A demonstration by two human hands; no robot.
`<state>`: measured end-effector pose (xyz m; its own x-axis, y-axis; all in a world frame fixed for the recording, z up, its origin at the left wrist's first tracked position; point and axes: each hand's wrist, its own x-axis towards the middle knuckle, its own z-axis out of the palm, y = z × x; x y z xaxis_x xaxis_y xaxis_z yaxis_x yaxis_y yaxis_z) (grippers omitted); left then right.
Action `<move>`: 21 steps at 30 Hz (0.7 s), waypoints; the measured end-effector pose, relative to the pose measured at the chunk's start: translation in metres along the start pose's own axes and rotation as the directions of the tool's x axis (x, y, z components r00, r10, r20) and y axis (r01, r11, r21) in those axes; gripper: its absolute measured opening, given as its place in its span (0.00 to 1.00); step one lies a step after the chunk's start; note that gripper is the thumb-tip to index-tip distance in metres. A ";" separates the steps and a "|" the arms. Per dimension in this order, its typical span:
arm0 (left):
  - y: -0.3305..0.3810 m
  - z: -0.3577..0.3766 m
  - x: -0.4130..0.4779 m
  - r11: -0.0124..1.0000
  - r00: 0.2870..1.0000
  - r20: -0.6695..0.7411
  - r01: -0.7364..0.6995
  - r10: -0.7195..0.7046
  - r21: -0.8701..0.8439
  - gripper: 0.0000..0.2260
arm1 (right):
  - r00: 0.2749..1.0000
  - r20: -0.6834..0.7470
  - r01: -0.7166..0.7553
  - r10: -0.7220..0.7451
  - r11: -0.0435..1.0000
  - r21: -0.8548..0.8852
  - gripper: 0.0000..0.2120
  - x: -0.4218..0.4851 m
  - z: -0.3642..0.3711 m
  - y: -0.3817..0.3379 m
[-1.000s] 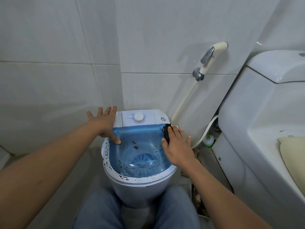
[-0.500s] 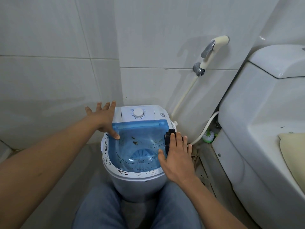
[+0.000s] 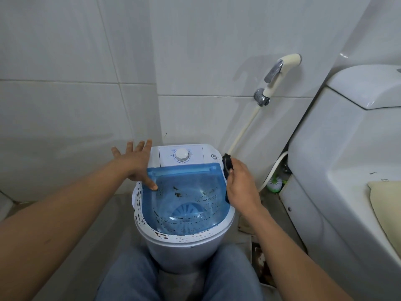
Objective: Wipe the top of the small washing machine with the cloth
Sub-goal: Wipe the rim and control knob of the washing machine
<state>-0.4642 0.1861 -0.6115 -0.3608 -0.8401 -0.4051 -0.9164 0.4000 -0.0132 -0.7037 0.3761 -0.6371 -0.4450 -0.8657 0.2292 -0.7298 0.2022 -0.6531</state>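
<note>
Small white plastic washing machine (image 3: 182, 253), where does it stand?
— On the bathroom floor in the corner of the white tiled walls (image 3: 65, 105), between the person's knees in blue jeans (image 3: 130, 279), low in the middle of the view.
— What is furthest left on it?
— The left hand (image 3: 135, 164). Its fingers are spread wide and straight over the rear left corner and hold nothing. The thumb tip touches the left edge of the translucent blue lid (image 3: 186, 192).
— And the lid itself?
— It is closed over the tub, and dark specks show on or through it. The white rim (image 3: 138, 205) round it is flecked with dark patches. Behind the lid is a white control panel with a round white dial (image 3: 181, 154).
— Where is the cloth?
— The small black cloth (image 3: 227, 164) is at the right rear corner of the lid, touching its edge. The right hand (image 3: 240, 187) has its fingers curled round it, back of the hand turned up, along the lid's right side.
— Further right?
— A cream bidet sprayer (image 3: 280, 72) with a chrome lever hangs on the wall, and its cream hose (image 3: 245, 129) runs down behind the cloth. Beyond it is a white ceramic toilet (image 3: 347, 148), with a cream-coloured pad (image 3: 386, 205) lying on it at the frame's edge.
</note>
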 end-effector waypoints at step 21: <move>0.000 -0.001 0.002 1.000 0.999 0.033 0.005 -0.005 -0.005 0.73 | 0.988 0.146 0.002 0.059 0.924 -0.383 0.13 0.056 0.039 0.016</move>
<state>-0.4652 0.1843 -0.6113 -0.3504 -0.8295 -0.4350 -0.9190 0.3940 -0.0111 -0.7200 0.3134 -0.6626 -0.4065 -0.9099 0.0827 -0.8739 0.3607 -0.3260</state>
